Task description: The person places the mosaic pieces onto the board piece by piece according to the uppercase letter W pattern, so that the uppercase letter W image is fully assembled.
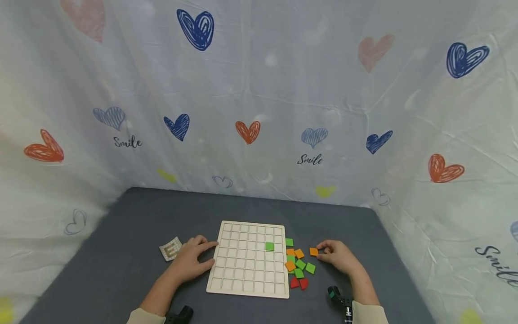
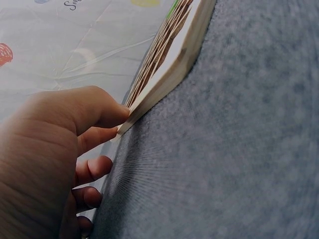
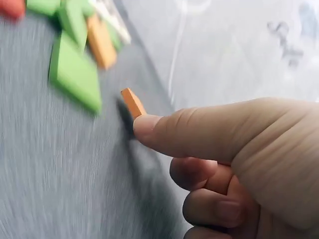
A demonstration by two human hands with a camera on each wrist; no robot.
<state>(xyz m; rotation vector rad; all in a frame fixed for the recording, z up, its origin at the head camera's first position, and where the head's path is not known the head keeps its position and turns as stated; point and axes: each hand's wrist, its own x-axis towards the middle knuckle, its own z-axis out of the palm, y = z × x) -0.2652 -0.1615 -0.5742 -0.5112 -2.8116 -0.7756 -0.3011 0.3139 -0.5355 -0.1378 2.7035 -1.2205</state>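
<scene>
Between the thumb and fingers of my right hand point(image 1: 337, 257) an orange square tile point(image 1: 313, 252) is pinched. The right wrist view shows that tile point(image 3: 132, 102) edge-on, raised over the dark tabletop. At the left edge of a pale wooden grid board point(image 1: 243, 273), the thumb and index finger of my left hand point(image 1: 189, 260) touch the rim, spread apart. The left wrist view shows the fingertips right at the board's side point(image 2: 164, 79), other fingers loosely bent. One green tile point(image 1: 269, 246) sits in a cell towards the board's upper right.
Beside the board's right edge lies a loose pile of green tiles point(image 1: 310, 268), orange tiles point(image 1: 299, 253) and red pieces point(image 1: 303, 283), some overlapping. A small patterned card point(image 1: 170, 249) lies left of my left hand. A heart-printed curtain point(image 1: 267, 90) stands behind the dark tabletop point(image 1: 194, 207).
</scene>
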